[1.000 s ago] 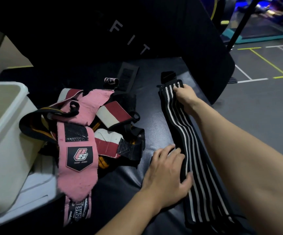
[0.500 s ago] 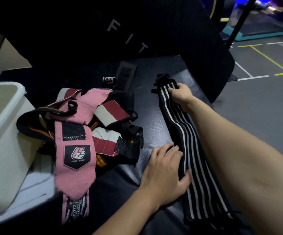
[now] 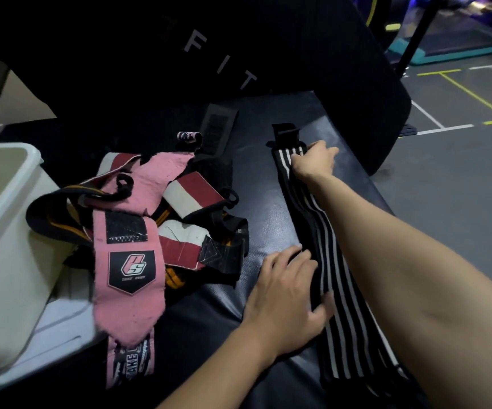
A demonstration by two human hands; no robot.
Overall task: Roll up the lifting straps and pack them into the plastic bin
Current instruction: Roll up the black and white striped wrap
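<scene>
Bench (image 3: 268, 219) under hand-held striped strap (image 3: 330, 261)

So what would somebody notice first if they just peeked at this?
Probably the long black strap with white stripes laid out on the dark bench, with the right hand gripping its far end and the left hand pressing on its middle. Next, the bright pink wrap atop the tangled pile beside the white plastic bin at left.

Plastic bin (image 3: 8, 219) cropped by left edge.
</scene>
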